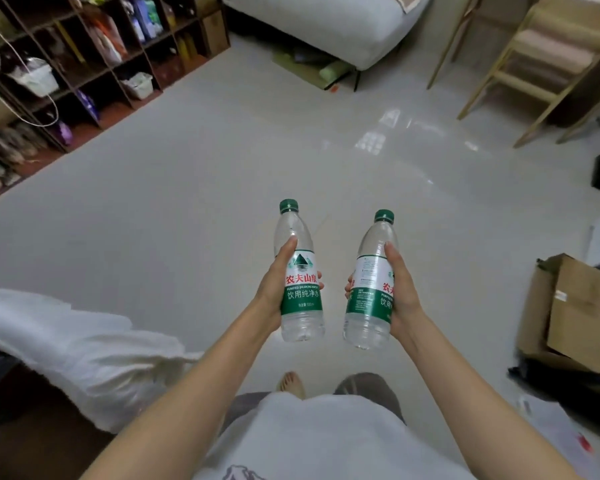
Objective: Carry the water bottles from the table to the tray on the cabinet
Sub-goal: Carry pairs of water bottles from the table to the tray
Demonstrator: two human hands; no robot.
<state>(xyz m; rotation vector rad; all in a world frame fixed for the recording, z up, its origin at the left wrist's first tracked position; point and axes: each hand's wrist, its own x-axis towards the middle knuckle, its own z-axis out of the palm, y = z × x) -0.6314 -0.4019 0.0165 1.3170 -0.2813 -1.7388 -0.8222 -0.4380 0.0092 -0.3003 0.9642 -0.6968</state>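
I hold two clear plastic water bottles with green caps and green-and-white labels, upright in front of me over the pale floor. My left hand (pixel 274 289) grips the left bottle (pixel 300 282) around its label, thumb up along the side. My right hand (pixel 400 292) grips the right bottle (pixel 369 289) the same way, fingers wrapped behind it. The two bottles are a short gap apart and do not touch. No table, tray or cabinet top is in view.
A dark shelving unit (pixel 84 64) full of goods lines the far left. A white bed (pixel 326 26) stands ahead, wooden furniture (pixel 534 64) at the right. A cardboard box (pixel 575 306) sits at right, white fabric (pixel 66 348) at left. Glossy floor (pixel 222 168) lies between.
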